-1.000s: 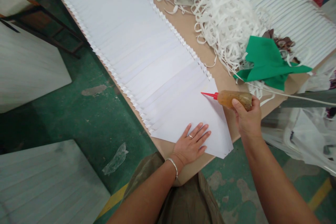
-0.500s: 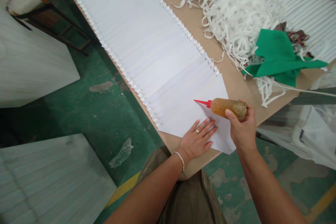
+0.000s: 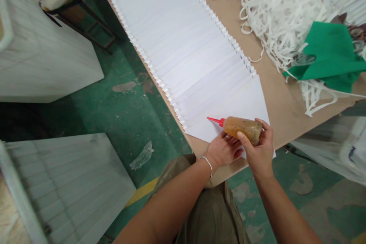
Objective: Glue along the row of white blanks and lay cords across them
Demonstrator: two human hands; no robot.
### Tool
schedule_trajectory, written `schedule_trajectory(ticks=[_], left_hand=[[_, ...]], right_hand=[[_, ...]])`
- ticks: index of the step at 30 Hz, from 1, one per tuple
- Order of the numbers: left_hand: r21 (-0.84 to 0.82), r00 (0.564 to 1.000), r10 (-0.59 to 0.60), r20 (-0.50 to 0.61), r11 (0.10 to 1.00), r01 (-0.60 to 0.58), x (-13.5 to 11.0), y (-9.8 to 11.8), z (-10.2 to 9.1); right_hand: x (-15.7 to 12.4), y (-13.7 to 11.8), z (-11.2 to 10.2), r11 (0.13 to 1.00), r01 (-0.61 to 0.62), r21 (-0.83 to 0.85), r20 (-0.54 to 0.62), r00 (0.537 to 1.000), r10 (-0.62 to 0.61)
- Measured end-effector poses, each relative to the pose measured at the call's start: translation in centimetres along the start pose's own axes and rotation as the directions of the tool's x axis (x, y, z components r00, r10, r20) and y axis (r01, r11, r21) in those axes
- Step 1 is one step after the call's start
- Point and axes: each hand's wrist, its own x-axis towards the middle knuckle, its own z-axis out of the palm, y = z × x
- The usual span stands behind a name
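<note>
1. One amber bottle (image 3: 241,127), lying almost level in the air above overlapping white sheets (image 3: 206,45) with serrated side edges, near the corner of the desk (image 3: 286,122).
2. Grips it near the base with the right hand (image 3: 259,154), fingers wrapped firmly round. Points the red nozzle (image 3: 215,121) leftward over the plain near end of the sheets; cannot tell whether touching or just above.
3. Rests the left hand (image 3: 224,150) at the near edge of the sheets, directly below the bottle, fingers bent and partly hidden. Cannot tell whether pinching an edge or merely lying there.
4. Could drip onto the sheets or the left fingers, from too hard a squeeze or too steep a tilt.
5. Could scratch or crease the surface, from dipping the nozzle too low.
6. Could drag the overlapped row out of line, from tugging at the near edge or bumping the corner, apparently jutting past the desk.
7. Less likely, could snag the white strips (image 3: 286,15) or green cloth (image 3: 328,55), lying farther right, from a wide swing.
</note>
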Motion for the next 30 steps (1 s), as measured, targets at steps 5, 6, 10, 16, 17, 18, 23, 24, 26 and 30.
schedule_trajectory(ticks=[5, 6, 10, 16, 17, 18, 23, 24, 26, 30], left_hand=[[0.015, 0.998, -0.044, 0.034, 0.999, 0.044, 0.2, 0.3, 0.9], [0.022, 0.997, -0.059, 0.042, 0.998, 0.058, 0.4, 0.4, 0.7], [0.069, 0.997, -0.053, 0.049, 0.996, 0.050, 0.8, 0.4, -0.5], [0.068, 0.999, -0.033, 0.027, 0.997, 0.031, 0.7, 0.4, -1.0], [0.065, 0.999, -0.034, 0.033, 0.997, 0.032, 0.7, 0.4, -0.9], [0.064, 0.999, -0.032, 0.038, 0.998, 0.030, 0.7, 0.4, -0.9], [0.093, 0.999, -0.003, -0.033, 0.996, 0.006, 0.2, 0.2, -1.6], [0.108, 0.999, -0.005, -0.052, 0.994, 0.010, 0.1, 0.2, -1.9], [0.131, 0.997, -0.011, -0.074, 0.991, 0.020, 0.0, 0.1, -2.3], [0.141, 0.996, -0.012, -0.087, 0.990, 0.024, 0.1, 0.1, -2.5]], right_hand=[[-1.8, 0.0, 1.0, 0.999, 0.041, -0.031, 0.056, 0.998, -0.040], [-2.2, 0.0, 1.2, 0.998, 0.059, -0.030, 0.070, 0.996, -0.057], [-3.2, 0.1, 2.0, 0.980, 0.189, -0.056, 0.098, 0.978, -0.183], [-2.5, 0.0, 0.3, 0.825, 0.565, -0.032, 0.282, 0.797, -0.535], [-2.1, -0.1, -0.3, 0.787, 0.617, -0.020, 0.311, 0.752, -0.581], [-1.5, -0.2, -1.0, 0.756, 0.655, -0.016, 0.313, 0.721, -0.618], [3.3, -1.3, -3.2, 0.894, 0.447, -0.041, -0.163, 0.880, -0.447], [4.8, -1.4, -3.4, 0.940, 0.339, 0.046, -0.273, 0.909, -0.314], [7.9, -1.4, -3.7, 0.940, 0.162, 0.301, -0.347, 0.937, -0.051], [12.9, -0.5, -4.2, 0.833, 0.057, 0.550, -0.282, 0.952, 0.120]])
